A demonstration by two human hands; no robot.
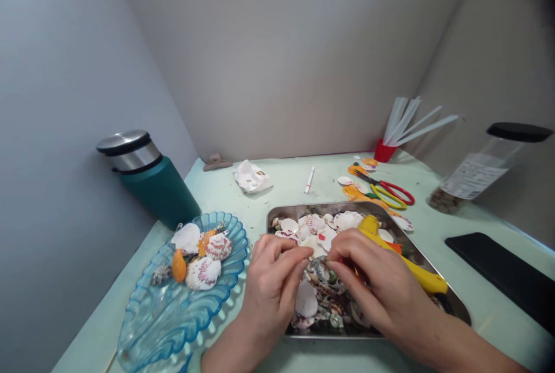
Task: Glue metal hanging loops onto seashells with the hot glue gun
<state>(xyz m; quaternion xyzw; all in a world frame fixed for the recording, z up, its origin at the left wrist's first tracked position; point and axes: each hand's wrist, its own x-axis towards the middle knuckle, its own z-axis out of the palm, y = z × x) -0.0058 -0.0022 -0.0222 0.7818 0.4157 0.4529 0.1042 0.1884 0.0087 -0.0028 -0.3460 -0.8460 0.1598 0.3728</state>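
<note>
Both hands hover over a metal tray (321,207) heaped with small seashells (306,299). My left hand (273,280) has its thumb and forefinger pinched together above the shells; anything between them is too small to make out. Close beside it, my right hand (381,280) is also closed in a pinch, its fingertips over a greyish shell (319,268). Whether that shell is held or lies in the heap is unclear. A yellow tool that looks like a hot glue gun (418,272) lies across the tray's right side, partly behind my right hand.
Left stands a blue scalloped dish (169,312) bearing several shells, with a teal bottle (160,191) behind. Scissors (392,192), a white marker (309,180), a crumpled packet (251,176), a red cup (384,151) of translucent sticks, a jar (474,173) and a black slab (498,263) surround the tray.
</note>
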